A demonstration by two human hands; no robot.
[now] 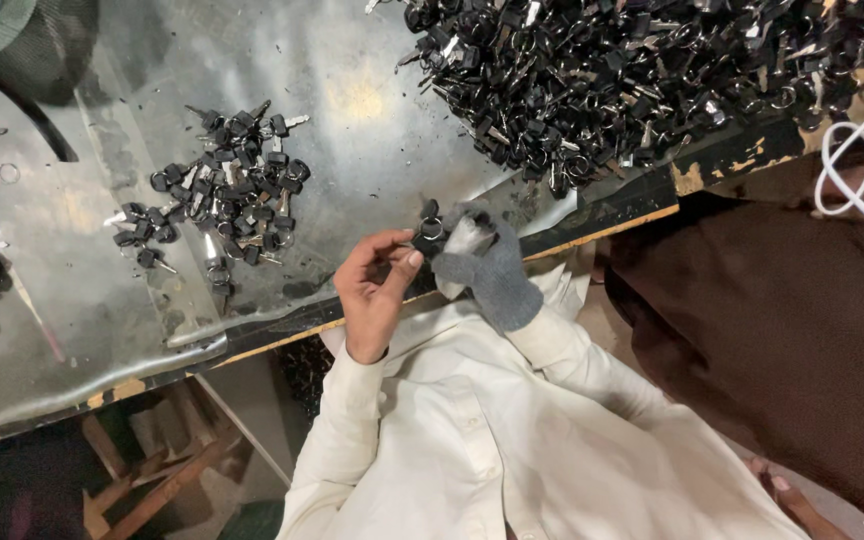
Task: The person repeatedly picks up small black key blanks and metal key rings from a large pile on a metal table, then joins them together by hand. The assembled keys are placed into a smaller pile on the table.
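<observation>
Both hands (430,262) pinch a key ring (432,229), its keys mostly hidden

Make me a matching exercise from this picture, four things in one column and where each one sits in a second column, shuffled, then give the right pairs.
Column one:
1. large heap of black-headed keys
2. small pile of keys
3. key on a ring
4. white cable

Column two:
A. pinched between the left hand and the gloved right hand
B. far right edge of the picture
C. middle of the shiny metal tabletop
D. top right of the tabletop

Pairs: 1-D, 2-C, 3-A, 4-B
</observation>
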